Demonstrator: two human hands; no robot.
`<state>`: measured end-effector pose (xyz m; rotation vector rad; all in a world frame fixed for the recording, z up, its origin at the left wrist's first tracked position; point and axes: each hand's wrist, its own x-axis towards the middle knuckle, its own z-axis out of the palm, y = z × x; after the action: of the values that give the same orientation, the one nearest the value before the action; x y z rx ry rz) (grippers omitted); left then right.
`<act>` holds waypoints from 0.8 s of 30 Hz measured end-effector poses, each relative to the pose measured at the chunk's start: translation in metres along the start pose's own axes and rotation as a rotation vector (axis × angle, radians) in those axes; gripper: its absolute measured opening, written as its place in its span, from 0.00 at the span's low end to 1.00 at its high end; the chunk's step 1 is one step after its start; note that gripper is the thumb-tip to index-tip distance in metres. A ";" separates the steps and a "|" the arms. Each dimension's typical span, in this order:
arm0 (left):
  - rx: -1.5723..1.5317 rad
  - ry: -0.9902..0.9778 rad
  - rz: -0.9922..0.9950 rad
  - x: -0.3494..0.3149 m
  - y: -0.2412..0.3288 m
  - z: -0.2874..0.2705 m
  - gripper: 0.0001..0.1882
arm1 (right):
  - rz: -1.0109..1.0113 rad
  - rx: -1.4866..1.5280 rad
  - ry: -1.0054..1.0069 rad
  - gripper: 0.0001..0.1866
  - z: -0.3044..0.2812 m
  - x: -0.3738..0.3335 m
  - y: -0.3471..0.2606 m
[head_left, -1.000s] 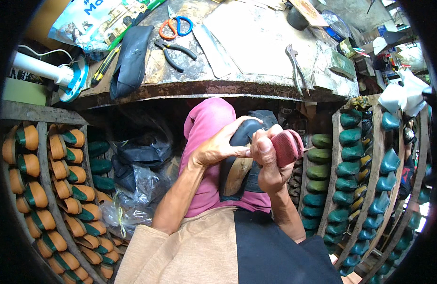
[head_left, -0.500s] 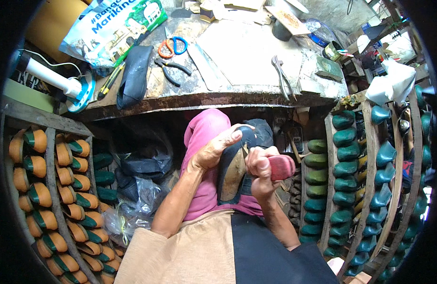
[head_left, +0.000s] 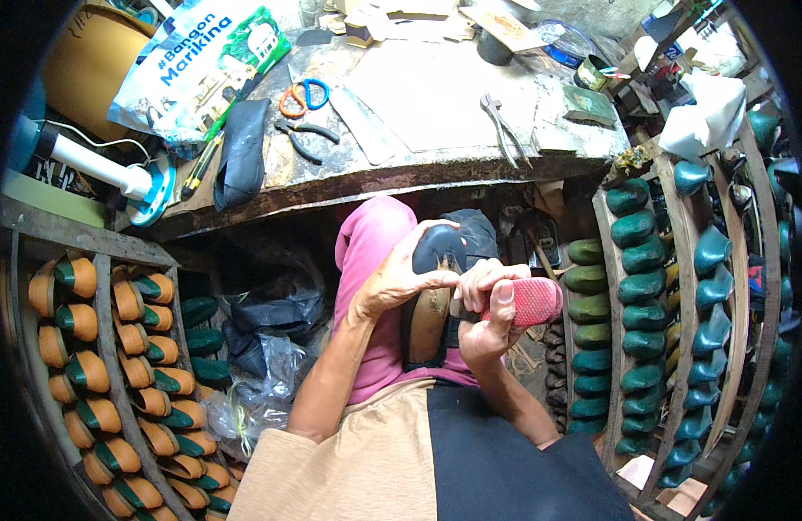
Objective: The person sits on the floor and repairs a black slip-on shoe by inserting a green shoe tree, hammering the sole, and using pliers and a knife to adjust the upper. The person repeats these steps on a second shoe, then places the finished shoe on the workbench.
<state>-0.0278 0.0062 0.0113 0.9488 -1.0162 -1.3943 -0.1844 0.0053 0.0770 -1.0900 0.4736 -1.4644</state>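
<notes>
The left hand (head_left: 392,282) grips the black shoe (head_left: 437,247), thumb and fingers spread across its toe; the right hand (head_left: 492,317) curls fingers tight round a red-handled tool (head_left: 534,302).

Pinkish-red handle (head_left: 538,302), black shoe (head_left: 437,247)

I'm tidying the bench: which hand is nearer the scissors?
Left: the left hand is below and right of the scissors in the picture; the right hand is lower and farther right.
</notes>
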 end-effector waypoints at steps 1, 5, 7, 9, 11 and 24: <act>0.000 0.008 0.006 -0.001 0.000 0.001 0.43 | -0.008 0.004 0.009 0.14 0.001 0.000 0.000; 0.108 0.031 0.024 -0.001 0.000 0.001 0.45 | -0.010 -0.004 0.018 0.14 0.002 0.002 -0.003; 0.096 0.030 0.027 0.001 0.000 0.001 0.44 | -0.011 0.002 0.035 0.15 0.003 0.003 -0.003; 0.105 0.030 0.022 0.002 0.001 0.001 0.43 | -0.004 0.010 0.073 0.15 0.003 0.005 -0.001; 0.102 0.028 0.022 0.002 0.002 0.002 0.43 | -0.003 0.032 0.088 0.16 0.003 0.005 0.000; 0.135 0.036 0.032 0.004 -0.003 -0.002 0.41 | -0.016 -0.026 0.144 0.15 0.004 0.002 0.008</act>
<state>-0.0272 0.0026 0.0080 1.0482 -1.1045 -1.2910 -0.1765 0.0028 0.0733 -1.0147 0.5876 -1.5612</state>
